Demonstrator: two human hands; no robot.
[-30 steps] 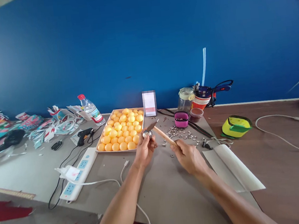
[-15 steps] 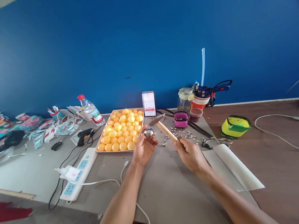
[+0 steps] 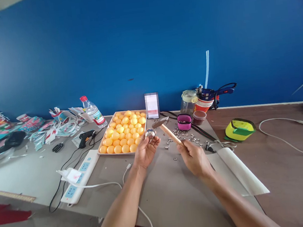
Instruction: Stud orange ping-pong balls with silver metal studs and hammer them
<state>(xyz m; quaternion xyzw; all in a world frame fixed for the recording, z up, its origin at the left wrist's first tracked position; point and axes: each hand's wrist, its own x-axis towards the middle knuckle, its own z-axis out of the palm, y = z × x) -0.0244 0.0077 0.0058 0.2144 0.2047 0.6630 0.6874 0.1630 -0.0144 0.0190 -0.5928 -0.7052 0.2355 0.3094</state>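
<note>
My left hand holds a shiny, silvery metal ball at its fingertips, above the grey table. Wrapped round the wooden handle of a hammer is my right hand. The hammer's metal head is close to the right side of the ball; whether they touch I cannot tell. Small shiny metal pieces lie scattered on the table behind the hammer. To the left of my left hand stands a shallow box full of orange balls.
A phone leans upright at the blue wall. Beyond the hammer are a purple container, a clear jar and a tool cup. A power strip, glue gun and water bottle sit left; white sheet right.
The view has shifted slightly. Both hands stay in nearly the same place, with the ball and hammer still held and the hammer head close to the ball.
</note>
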